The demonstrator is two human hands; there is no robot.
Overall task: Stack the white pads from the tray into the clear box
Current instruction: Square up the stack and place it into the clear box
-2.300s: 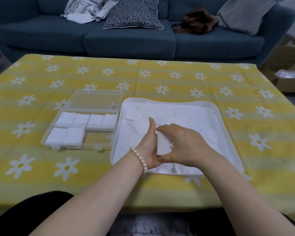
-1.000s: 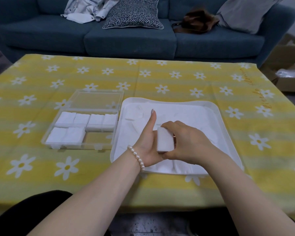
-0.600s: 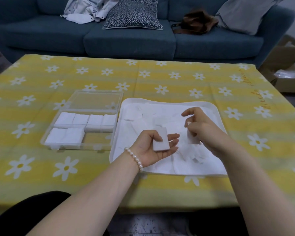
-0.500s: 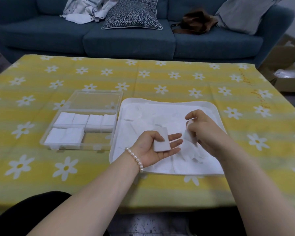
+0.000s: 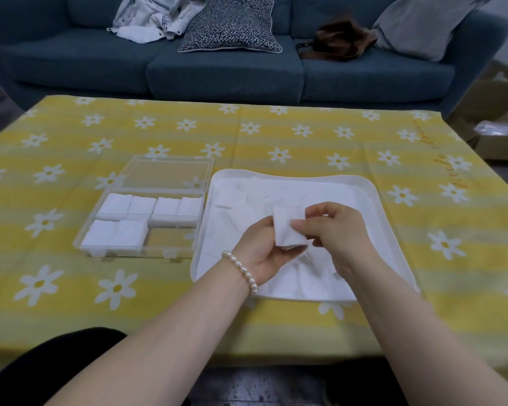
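Soft white pad stack, left hand, right hand pinching

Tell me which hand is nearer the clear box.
Left. The left hand holds the pad stack over the tray, on the side toward the clear box. The right hand sits farther right, on the stack's far side.

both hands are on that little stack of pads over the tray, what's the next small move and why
Probably carry the stack of pads left and set it into the clear box, in the bare near-right compartment. Left hand and right hand hold it above the tray, and the other compartments already hold pads.
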